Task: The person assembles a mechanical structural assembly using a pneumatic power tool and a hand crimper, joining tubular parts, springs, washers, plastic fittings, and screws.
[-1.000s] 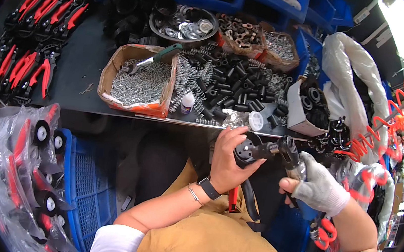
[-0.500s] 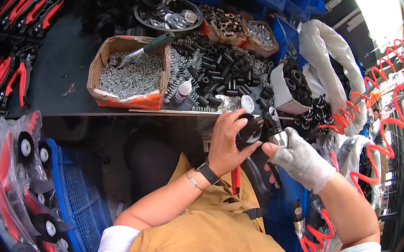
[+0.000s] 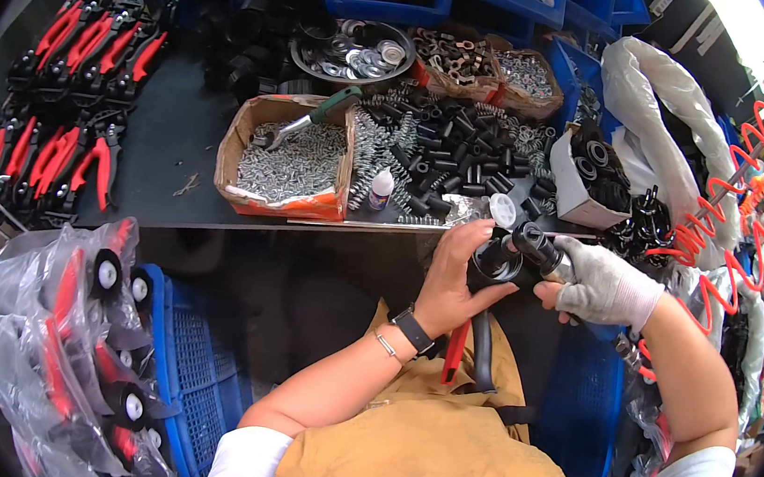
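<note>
My bare left hand (image 3: pixel 454 283), a watch at its wrist, is wrapped round a black ring-shaped part (image 3: pixel 496 263). Below that hand hang a red handle (image 3: pixel 455 350) and a dark curved bar (image 3: pixel 482 354); whether they join the ring is hidden. In a grey-white glove, my right hand (image 3: pixel 605 285) grips an air ratchet wrench (image 3: pixel 541 247), whose dark head lies over the ring's upper right edge. Whether the head touches a fastener cannot be made out. Just beyond sits a small round white lid (image 3: pixel 502 210).
On the bench stand a carton of small screws (image 3: pixel 286 166) with a green-handled adjustable wrench (image 3: pixel 318 118), a small white bottle (image 3: pixel 381 188), black sleeves (image 3: pixel 454 148) and springs. Red-handled tools (image 3: pixel 57 154) lie at left. A red coiled hose (image 3: pixel 712 238) hangs at right; blue crates (image 3: pixel 195 349) flank me.
The whole view has shifted, moving the bench rightward and down in it. The air ratchet has swung flatter, its head now over the ring; my right thumb has drawn in around it.
</note>
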The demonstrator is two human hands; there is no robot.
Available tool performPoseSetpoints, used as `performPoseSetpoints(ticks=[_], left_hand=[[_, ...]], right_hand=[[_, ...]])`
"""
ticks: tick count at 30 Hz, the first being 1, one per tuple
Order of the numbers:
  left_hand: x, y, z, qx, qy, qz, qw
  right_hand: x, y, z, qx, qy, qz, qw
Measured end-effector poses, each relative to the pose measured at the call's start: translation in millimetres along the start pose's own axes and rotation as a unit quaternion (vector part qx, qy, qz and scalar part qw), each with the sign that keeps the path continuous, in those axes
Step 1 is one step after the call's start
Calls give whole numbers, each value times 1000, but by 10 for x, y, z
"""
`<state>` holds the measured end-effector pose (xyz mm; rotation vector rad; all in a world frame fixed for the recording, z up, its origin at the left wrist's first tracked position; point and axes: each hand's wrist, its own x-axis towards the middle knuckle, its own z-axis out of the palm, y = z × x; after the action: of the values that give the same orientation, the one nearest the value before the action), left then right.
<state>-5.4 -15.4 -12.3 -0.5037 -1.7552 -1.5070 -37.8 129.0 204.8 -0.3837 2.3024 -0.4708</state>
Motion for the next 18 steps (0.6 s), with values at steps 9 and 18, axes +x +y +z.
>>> performPoseSetpoints(ticks=[9, 18], left_hand=[[391, 218, -225, 210, -141, -55, 966], [349, 373, -35, 152, -72, -84, 982]], right_hand=[[-44, -819, -106, -286, 324, -379, 818], [2557, -1065, -925, -445, 318, -360, 756]])
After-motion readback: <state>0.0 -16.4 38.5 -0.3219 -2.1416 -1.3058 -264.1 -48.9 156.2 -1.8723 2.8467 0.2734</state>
